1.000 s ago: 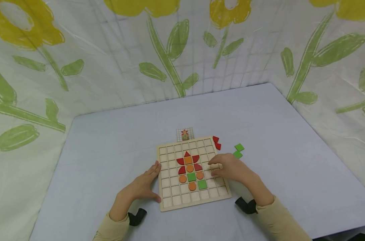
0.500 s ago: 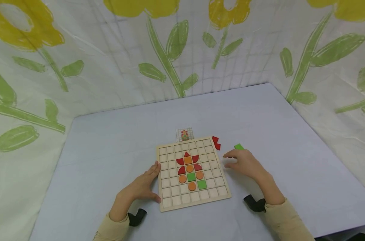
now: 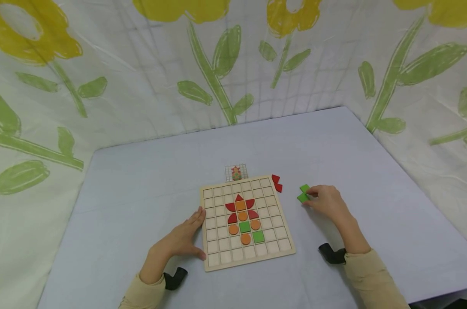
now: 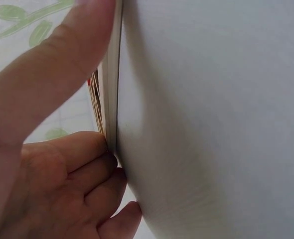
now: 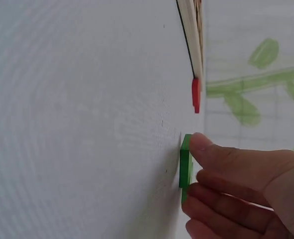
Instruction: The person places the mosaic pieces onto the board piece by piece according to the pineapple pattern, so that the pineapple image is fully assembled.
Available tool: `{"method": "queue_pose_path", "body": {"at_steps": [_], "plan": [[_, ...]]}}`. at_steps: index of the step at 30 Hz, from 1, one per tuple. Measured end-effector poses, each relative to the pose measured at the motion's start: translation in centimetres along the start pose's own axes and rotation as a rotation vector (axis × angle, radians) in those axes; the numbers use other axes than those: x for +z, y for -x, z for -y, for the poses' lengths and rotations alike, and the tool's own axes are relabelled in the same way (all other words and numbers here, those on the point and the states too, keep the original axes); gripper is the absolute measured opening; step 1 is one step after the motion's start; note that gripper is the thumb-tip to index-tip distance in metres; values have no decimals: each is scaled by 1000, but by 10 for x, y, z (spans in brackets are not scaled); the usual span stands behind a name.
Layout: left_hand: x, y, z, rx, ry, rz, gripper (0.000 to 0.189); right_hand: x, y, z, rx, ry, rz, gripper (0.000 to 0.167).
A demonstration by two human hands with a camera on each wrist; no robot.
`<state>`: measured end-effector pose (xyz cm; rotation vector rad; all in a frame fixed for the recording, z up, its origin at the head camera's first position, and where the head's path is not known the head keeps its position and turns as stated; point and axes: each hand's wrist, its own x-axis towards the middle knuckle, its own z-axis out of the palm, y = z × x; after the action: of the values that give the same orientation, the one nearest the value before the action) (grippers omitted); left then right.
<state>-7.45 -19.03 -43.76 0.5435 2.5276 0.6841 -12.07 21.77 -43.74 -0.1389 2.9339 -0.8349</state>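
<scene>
My left hand (image 3: 179,238) rests against the left edge of a wooden grid board (image 3: 226,248), fingers extended and thumb near its front corner. On the board, red pieces (image 3: 230,207), orange pieces (image 3: 245,239) and two green square tiles (image 3: 258,236) form a figure in the middle cells. Right of the board, my right hand (image 3: 327,201) pinches a loose green square tile (image 3: 302,198) between thumb and fingers, low at the tabletop. A second loose green tile (image 3: 304,188) lies just behind it. The right wrist view shows the thumb on the pinched tile's edge (image 5: 186,159).
A small pattern card (image 3: 236,173) lies behind the board's far edge. Loose red pieces (image 3: 278,187) sit by its far right corner, between the board and the green tiles. The pale table (image 3: 160,171) meets a flower-printed curtain (image 3: 140,86) at the back.
My right hand has moved right from over the board to the loose green tiles, and its fingers have closed on one. The left hand and the board stay in place.
</scene>
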Motion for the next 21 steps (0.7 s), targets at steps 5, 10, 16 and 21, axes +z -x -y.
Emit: {"method": "queue_pose_path", "body": {"at_steps": [5, 10, 16, 21], "plan": [[-1, 0, -2, 0, 3, 3, 119, 2, -6, 0, -28, 34, 18, 33], [-1, 0, -2, -3, -2, 4, 119, 4, -10, 3, -45, 59, 19, 27], [-1, 0, -3, -7, 0, 3, 119, 5, -10, 7, -41, 25, 33, 29], [-1, 0, -3, -5, 3, 2, 119, 6, -5, 12, -44, -22, 38, 33]]}}
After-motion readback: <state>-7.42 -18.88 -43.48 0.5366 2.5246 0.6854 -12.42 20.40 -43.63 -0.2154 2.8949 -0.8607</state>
